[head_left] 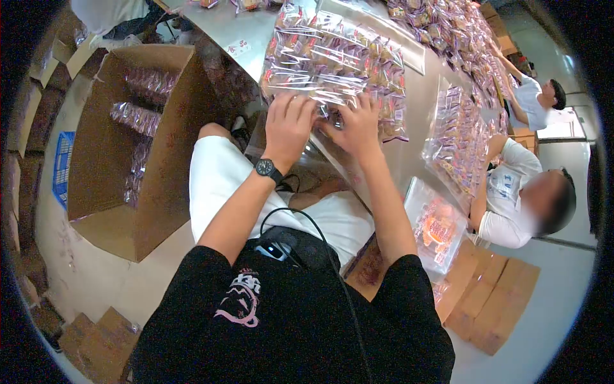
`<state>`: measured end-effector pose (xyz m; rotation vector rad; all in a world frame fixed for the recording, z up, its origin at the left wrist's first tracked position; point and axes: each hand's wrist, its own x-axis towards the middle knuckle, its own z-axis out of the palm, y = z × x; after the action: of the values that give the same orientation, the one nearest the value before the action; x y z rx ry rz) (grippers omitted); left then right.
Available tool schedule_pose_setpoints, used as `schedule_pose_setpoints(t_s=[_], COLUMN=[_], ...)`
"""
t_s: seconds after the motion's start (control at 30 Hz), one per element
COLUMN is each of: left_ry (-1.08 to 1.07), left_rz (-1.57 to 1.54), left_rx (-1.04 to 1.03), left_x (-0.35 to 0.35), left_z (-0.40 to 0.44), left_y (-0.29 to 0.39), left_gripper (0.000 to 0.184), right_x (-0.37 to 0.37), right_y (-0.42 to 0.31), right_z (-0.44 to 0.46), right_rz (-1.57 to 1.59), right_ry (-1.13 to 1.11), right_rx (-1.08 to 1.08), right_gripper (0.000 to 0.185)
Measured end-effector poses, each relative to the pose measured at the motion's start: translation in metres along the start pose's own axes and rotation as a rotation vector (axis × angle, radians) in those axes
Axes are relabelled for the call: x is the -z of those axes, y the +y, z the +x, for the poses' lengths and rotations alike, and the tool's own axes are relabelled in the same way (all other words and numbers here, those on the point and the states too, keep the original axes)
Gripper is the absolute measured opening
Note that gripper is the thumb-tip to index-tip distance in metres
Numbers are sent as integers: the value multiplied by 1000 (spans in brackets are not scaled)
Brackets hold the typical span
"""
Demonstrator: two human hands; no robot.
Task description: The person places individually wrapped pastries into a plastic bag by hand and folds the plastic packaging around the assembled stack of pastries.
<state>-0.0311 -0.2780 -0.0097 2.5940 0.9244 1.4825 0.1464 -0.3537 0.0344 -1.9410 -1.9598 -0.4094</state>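
Observation:
A large clear plastic bag lies on the metal table, filled with rows of small wrapped snack packs in purple and red film. At its near end my left hand, with a black watch on the wrist, has its fingers curled over the plastic. Close beside it my right hand grips the same end, thumb toward the left hand. Loose plastic hangs over the table edge below both hands. The fingertips are partly hidden by the glossy film.
An open cardboard box with several filled bags stands at the left. Printed flat bags lie at the right. Another filled bag lies by a seated person. Loose snack packs heap at the back, near another person.

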Motion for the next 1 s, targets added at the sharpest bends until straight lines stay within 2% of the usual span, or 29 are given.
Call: schedule_pose_setpoints(t_s=[0.13,0.27,0.37,0.5,0.63,0.7,0.73,0.8,0.93,1.0], left_ry=[-28,-320,-372,-317,-407,-387,-458,-407,-159,-151], left_rz=[15,-267,-78,-6,-3,7,51,45,142,163], left_rx=[67,51,-101,-123,-55,-40,-31,-16,-97,-47], left_x=[15,44,49,47,41,39,38,36,23,20], left_z=[14,35,38,40,41,41,42,43,35,35], left_y=[0,-11,-30,-29,-32,-34,-34,-34,-35,-32], left_gripper=[52,51,53,46,49,47,47,45,39,39], right_x=[-9,-17,-20,-17,-14,-4,-6,-16,-23,-27], right_y=[-2,-9,-15,-21,-26,-32,-32,-30,-34,-37], right_z=[5,6,11,12,15,19,18,20,20,21], right_rz=[-70,-83,-82,-79,-98,-84,-80,-71,-115,-120], right_ry=[119,113,120,88,113,94,90,163,216,235], right_rx=[49,-59,-109,-122,-75,-84,-98,-91,-144,-167], right_gripper=[67,64,62,62,62,50,47,39,42,43])
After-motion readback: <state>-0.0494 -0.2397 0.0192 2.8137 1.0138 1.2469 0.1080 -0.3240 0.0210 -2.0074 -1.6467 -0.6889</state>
